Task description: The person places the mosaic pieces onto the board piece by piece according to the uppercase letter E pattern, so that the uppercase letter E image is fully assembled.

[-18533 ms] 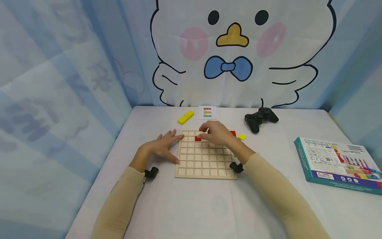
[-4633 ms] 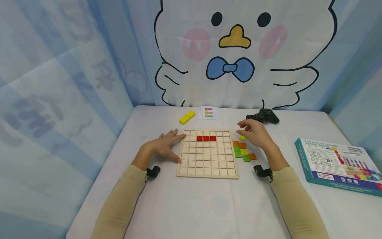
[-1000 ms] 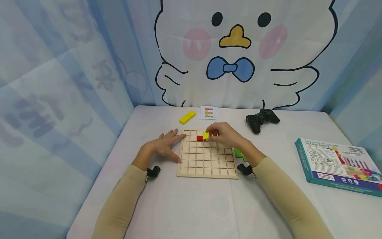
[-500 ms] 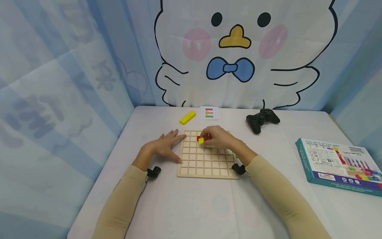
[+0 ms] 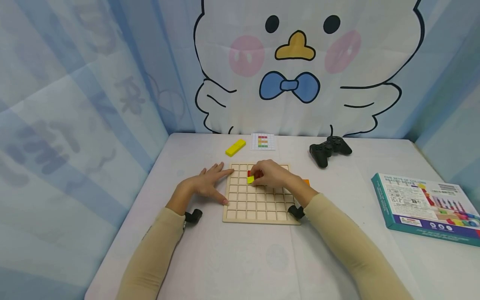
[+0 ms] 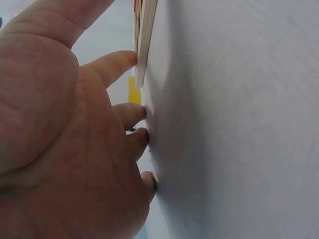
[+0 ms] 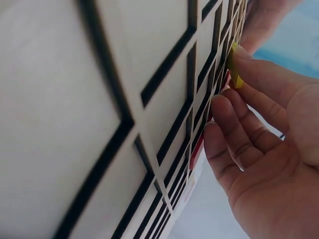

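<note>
A wooden grid board (image 5: 258, 207) lies on the white table. My right hand (image 5: 273, 174) is over its upper part, pinching a yellow square tile (image 5: 250, 180) between thumb and fingertips. The yellow tile (image 7: 235, 67) stands slightly tilted at the grid in the right wrist view. It is at the cell just below the leftmost red tile (image 5: 249, 173); the other red tiles are hidden by my hand. My left hand (image 5: 204, 183) lies spread at the board's left edge, its index fingertip and thumb touching the frame.
An orange tile (image 5: 306, 182) peeks out beyond my right forearm, which hides other loose tiles. Behind the board are a yellow block (image 5: 235, 147) and a card with a coloured pattern (image 5: 263, 141). A black game controller (image 5: 330, 151) and a printed box (image 5: 427, 210) sit to the right.
Earlier, red tiles were set into a row of three and my right hand picked the yellow tile from the right. Within the last second it moved left and down to the cell. Left hand stayed.
</note>
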{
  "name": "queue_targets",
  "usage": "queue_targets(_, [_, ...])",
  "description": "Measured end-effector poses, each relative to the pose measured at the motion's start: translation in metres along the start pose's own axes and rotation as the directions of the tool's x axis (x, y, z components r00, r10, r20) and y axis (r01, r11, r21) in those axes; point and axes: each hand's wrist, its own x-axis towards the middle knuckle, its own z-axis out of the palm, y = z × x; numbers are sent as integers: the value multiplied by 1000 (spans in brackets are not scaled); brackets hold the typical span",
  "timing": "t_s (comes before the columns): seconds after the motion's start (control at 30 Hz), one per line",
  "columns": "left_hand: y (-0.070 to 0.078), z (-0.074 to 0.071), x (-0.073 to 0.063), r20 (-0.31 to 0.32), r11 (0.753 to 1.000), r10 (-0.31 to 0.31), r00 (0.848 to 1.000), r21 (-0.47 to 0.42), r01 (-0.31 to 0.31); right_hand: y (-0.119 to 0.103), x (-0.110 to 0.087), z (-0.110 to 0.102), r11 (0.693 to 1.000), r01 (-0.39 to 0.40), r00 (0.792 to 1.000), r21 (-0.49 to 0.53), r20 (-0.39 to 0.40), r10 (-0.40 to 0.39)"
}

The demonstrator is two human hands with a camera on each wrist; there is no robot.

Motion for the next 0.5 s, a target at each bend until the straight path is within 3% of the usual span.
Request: queue_targets(0.5, [2, 0, 0, 2, 1000, -6, 1000, 4, 5, -1, -3, -1, 1000, 5, 999, -20, -37, -5])
